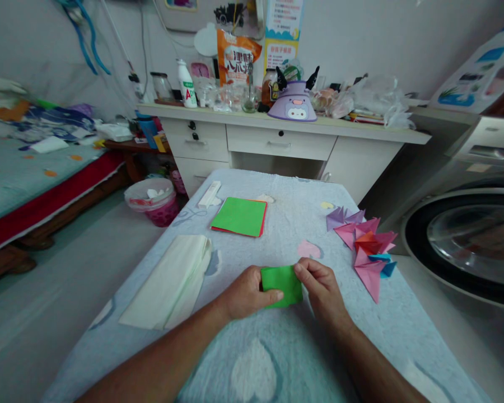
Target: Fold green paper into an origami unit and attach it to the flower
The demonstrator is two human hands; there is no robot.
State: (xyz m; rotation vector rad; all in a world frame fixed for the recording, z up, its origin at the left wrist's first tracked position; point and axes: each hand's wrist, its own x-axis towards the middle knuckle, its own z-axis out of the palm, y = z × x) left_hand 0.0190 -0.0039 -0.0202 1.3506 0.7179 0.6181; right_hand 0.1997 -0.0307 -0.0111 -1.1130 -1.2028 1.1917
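A folded green paper [283, 283] lies on the pale blue table cover [277, 358] in front of me. My left hand [246, 292] grips its left edge, thumb laid over the lower part. My right hand [322, 291] pinches its right edge with thumb and fingers. A stack of square sheets [240, 216], green on top and red beneath, lies farther back at the table's middle. Several finished folded pieces [367, 249] in purple, pink, orange and blue sit in a cluster to the right of my hands.
A folded white cloth [174, 280] lies at the left of the table, a small white box [209, 195] at the far left corner. Beyond stand a cluttered desk [285, 131], a pink bin [153, 201], a bed [33, 173] on the left, and a washing machine [466, 240] on the right.
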